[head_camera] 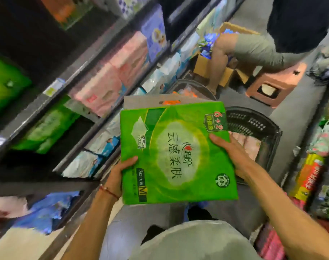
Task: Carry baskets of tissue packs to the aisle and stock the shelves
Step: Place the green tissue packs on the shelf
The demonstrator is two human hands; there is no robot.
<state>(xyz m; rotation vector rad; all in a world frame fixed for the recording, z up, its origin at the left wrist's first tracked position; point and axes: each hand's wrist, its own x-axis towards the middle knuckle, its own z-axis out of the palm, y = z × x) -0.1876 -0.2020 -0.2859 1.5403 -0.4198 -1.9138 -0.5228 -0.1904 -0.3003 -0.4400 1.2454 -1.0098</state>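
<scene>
Gripping green tissue pack (176, 152) at opposite edges: left hand (118, 175) lower-left, right hand (233, 156) right side, thumbs on front. Holding it mid-air above black basket (253, 124), beside shelves (70, 76). Probably light, squashy, slick film; best clamped at edges or by top handle flap (167, 103)

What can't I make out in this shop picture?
Head view:
- The fingers of the left hand and right hand: under the green tissue pack, only thumbs show.
- The black basket: its left side and contents largely hidden by the pack and right hand.
- The seated person: upper body cut off by the top edge.
- The shelf price label: blurred, unreadable.
</scene>
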